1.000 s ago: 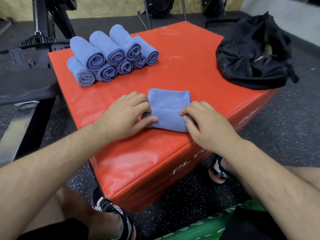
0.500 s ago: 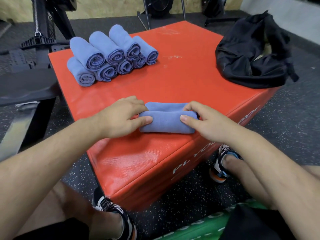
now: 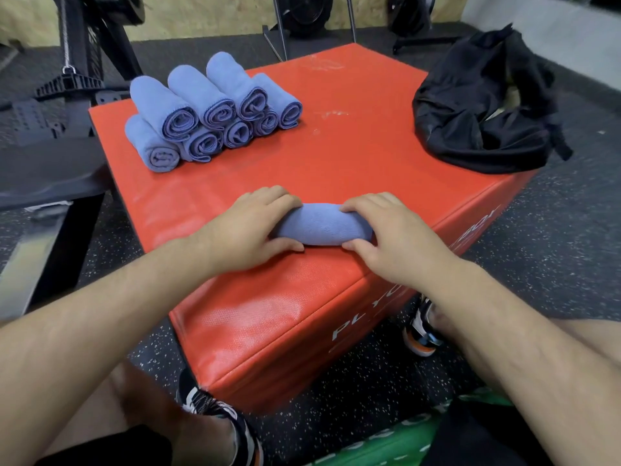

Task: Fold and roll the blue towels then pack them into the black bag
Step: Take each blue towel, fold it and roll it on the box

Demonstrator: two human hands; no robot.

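Rolling of the current blue towel (image 3: pixel 322 225) appears complete: one second ago it lay as a flat folded rectangle under both hands, half a second ago a flat flap was visible behind a partial roll, and now no flat portion shows, only a compact cylinder lying crosswise near the front edge of the red box (image 3: pixel 336 156). The left hand (image 3: pixel 248 230) grips the left end of the roll, fingers curled over the far side and thumb pressed against the near side; the right hand (image 3: pixel 393 237) grips the right end in the same way. The stack of rolled towels (image 3: pixel 208 112) sits at the far left of the box top, in the same place as before and well apart from the new roll. The black bag (image 3: pixel 477 119) lies slumped on the far right corner, unmoved, with no blue cloth visible in it. Judged from this layout, the fold-and-roll stage for this towel is finished, no unrolled towel is in view, and packing has not yet begun.
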